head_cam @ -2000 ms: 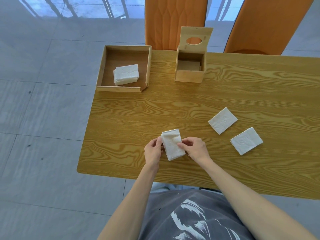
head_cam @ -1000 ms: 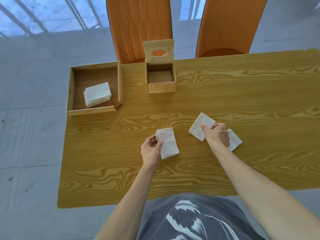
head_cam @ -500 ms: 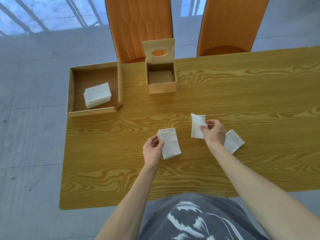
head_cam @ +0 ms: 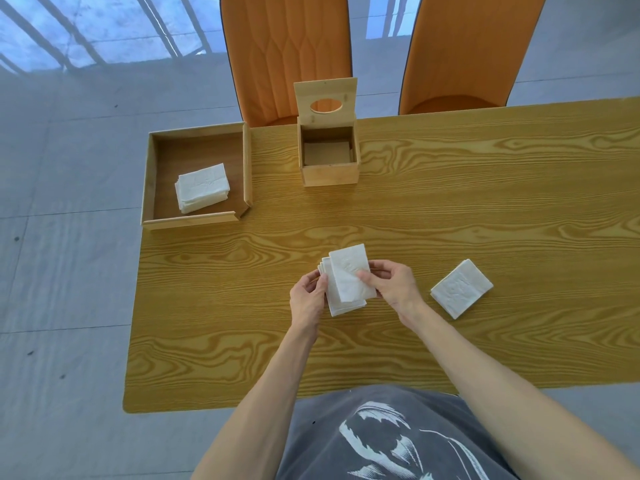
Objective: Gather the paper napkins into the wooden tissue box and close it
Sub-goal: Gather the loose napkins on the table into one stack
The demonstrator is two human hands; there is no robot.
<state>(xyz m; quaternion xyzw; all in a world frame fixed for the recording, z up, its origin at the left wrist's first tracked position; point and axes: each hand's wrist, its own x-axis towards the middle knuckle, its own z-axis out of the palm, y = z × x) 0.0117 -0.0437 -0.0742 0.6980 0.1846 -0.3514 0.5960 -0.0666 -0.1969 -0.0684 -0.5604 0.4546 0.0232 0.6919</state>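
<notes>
Soft white rectangular napkin stack [head_cam: 347, 282] on grained wooden table [head_cam: 450, 209]

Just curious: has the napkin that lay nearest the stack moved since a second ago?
Yes. The right hand carried it left, away from the loose napkin, onto the stack in the left hand.

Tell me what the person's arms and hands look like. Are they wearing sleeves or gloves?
No gloves: the left hand and right hand are bare, with no rings, watch or bracelet showing. Both forearms are bare too, with no sleeves in view. The person wears a grey T-shirt with a white swirly print on the front.
</notes>
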